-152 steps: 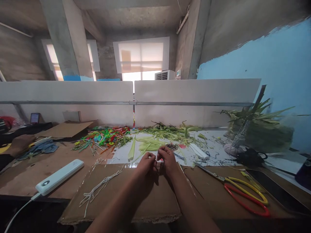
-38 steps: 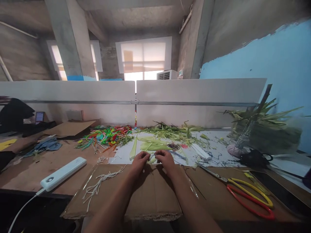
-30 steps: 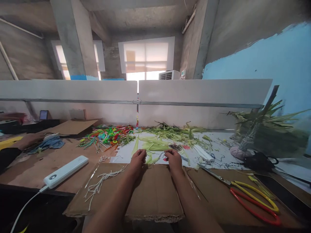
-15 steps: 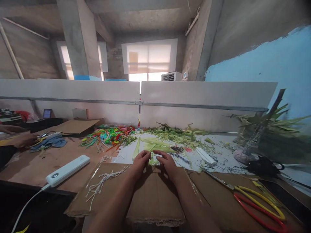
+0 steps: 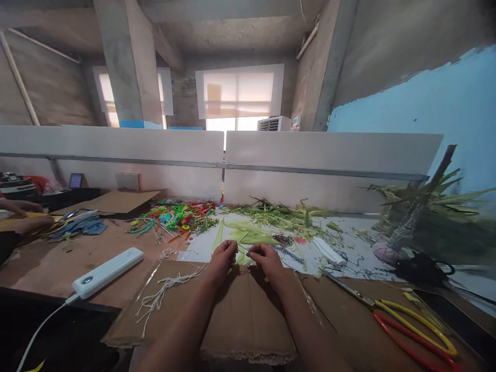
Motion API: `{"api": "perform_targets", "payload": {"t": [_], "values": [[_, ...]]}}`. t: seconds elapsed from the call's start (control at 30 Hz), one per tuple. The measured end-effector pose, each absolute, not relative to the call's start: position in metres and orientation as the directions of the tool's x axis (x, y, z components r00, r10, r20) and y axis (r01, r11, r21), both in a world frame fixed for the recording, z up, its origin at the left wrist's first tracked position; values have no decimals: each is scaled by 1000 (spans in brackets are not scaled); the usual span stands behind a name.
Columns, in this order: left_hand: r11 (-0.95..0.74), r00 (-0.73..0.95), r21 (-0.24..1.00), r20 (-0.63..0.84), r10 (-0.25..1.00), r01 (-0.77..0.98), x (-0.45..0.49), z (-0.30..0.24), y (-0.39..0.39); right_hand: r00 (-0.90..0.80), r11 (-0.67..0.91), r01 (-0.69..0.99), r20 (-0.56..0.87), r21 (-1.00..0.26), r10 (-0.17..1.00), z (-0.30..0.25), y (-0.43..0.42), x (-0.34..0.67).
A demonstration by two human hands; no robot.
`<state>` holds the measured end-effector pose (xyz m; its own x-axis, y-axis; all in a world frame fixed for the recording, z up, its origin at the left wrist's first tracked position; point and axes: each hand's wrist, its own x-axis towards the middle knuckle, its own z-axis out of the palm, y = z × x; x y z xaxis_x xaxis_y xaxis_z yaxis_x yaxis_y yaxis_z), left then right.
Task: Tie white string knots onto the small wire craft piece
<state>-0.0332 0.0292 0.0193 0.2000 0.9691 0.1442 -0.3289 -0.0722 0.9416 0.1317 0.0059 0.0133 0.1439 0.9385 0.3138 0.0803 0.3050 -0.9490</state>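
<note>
Pale green leaves [image 5: 250,233] lie just beyond the left grip [image 5: 223,259] and right grip [image 5: 268,262], both pinched inward; I cannot tell whether either grasps anything. Brown cardboard [image 5: 248,320] sits beneath them, scissors [image 5: 366,299] to their right.

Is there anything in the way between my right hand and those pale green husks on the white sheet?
Nothing visible. The pale green husks lie on the white sheet just beyond your right hand, and the scissors lie off to the right, out of the line.
</note>
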Motion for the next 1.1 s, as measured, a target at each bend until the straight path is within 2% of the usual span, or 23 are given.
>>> {"api": "perform_targets", "payload": {"t": [0.23,0.53,0.67,0.9,1.1], "values": [[-128,117,940,172,978,-317,-33,17,30,199,355,178,386,-918,901,15,6,137],[-136,333,979,180,926,-150,-22,20,11,182,411,244,457,-878,870,18,2,134],[-197,282,977,213,936,-83,-20,19,15,209,395,192,431,-898,878,17,3,134],[-284,198,958,286,938,-41,-20,16,29,287,331,1,317,-944,904,10,13,144],[-310,206,950,313,927,-45,-20,15,28,238,265,-93,237,-960,942,12,11,143]]}}
